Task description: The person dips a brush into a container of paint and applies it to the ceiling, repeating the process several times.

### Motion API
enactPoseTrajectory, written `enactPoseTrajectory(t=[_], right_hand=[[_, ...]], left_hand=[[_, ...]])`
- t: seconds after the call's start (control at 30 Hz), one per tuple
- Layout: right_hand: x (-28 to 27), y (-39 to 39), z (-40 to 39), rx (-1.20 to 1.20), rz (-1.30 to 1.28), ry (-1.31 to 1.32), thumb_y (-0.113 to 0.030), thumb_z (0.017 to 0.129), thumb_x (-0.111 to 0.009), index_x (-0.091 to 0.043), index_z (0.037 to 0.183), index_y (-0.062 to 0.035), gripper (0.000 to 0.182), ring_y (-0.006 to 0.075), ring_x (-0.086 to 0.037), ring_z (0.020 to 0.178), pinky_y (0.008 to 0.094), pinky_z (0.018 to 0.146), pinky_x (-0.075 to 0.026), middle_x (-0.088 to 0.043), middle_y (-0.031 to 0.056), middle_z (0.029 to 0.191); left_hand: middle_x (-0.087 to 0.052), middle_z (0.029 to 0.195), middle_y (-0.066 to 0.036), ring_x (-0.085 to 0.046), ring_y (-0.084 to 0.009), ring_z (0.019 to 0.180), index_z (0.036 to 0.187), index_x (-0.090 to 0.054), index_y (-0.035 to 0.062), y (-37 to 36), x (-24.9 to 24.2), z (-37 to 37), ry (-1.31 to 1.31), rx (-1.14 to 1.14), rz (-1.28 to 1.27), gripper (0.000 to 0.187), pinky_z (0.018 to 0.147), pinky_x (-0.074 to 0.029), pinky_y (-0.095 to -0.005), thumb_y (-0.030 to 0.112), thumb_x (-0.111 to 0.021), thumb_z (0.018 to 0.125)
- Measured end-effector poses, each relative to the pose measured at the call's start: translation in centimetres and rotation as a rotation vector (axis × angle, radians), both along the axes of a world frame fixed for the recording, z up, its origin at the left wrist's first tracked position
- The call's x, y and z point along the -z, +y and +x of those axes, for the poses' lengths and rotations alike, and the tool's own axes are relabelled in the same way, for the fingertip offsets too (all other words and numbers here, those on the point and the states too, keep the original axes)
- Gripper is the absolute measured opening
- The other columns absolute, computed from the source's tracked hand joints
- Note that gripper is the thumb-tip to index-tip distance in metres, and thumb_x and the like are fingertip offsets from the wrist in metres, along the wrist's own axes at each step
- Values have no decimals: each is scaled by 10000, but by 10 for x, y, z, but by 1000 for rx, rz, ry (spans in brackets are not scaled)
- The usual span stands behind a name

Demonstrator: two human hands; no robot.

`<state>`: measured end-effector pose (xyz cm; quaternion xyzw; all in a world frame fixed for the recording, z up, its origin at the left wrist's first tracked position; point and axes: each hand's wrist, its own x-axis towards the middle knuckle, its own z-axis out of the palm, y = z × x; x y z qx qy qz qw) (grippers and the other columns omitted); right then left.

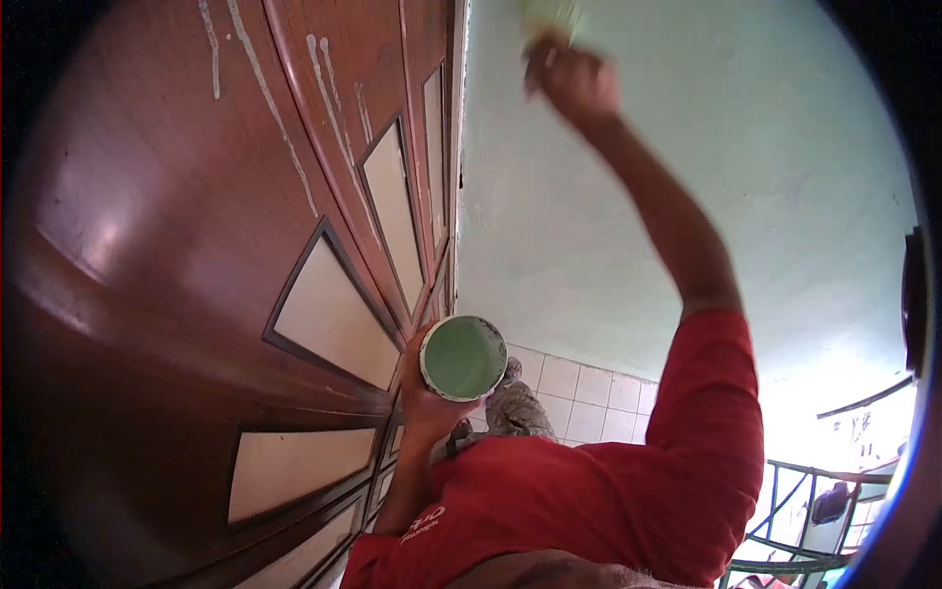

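Note:
My left hand (420, 404) is wrapped round the side of a small paint bucket (480, 319), held upright in front of my waist beside the wooden door. Pale green paint (461, 361) shows inside it, and its rim is smeared. High up, with the arm stretched out, my right hand (577, 80) is closed on a paintbrush (553, 16) against the light green wall (628, 245). The brush is smeared by motion and partly cut off by the top of the view.
A brown panelled door (177, 265) with pale inset panes fills the left side, streaked with light drips near the top. White floor tiles (579, 393) lie below the wall. At the lower right stands a green metal railing (800, 564) in bright light.

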<state>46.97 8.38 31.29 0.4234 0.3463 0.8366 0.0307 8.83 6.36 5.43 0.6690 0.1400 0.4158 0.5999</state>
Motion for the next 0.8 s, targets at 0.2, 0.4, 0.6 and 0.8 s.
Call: enactPoseTrajectory(t=[0.2, 0.4, 0.6, 0.8], right_hand=[[250, -12, -22, -214, -851, 972, -223, 805, -699, -701, 959, -172, 161, 234, -698, 921, 400, 731, -564, -684, 40, 955], [201, -28, -1, -198, -768, 1538, -274, 972, -567, -724, 1030, -211, 179, 300, -701, 933, 509, 801, -541, -697, 54, 1039], [29, -55, -28, -286, -413, 842, -219, 931, -651, -737, 1008, -188, 120, 252, -708, 846, 366, 720, -577, -729, 3, 977], [47, -10, -47, -407, -260, 458, -91, 894, -712, -716, 909, -51, 43, 201, -696, 706, 348, 576, -564, -733, 61, 896]], left_hand=[[-543, 1356, -106, -574, -248, 1235, 1437, -442, 67, 4, 5, -5, 78, -35, 75, 1066, 1037, -493, -385, 20, -956, 505], [-539, 1365, -105, -575, -241, 1240, 1449, -430, 69, -10, 9, 3, 74, -91, 37, 1085, 1035, -501, -386, -4, -949, 498], [-541, 1363, -105, -577, -241, 1238, 1465, -408, 71, 4, 70, 31, 41, 19, 48, 1098, 1038, -505, -390, -6, -944, 509], [-536, 1365, -111, -576, -258, 1244, 1458, -423, 71, 20, 139, 70, -46, 66, 73, 1097, 1054, -503, -409, -10, -948, 499]])
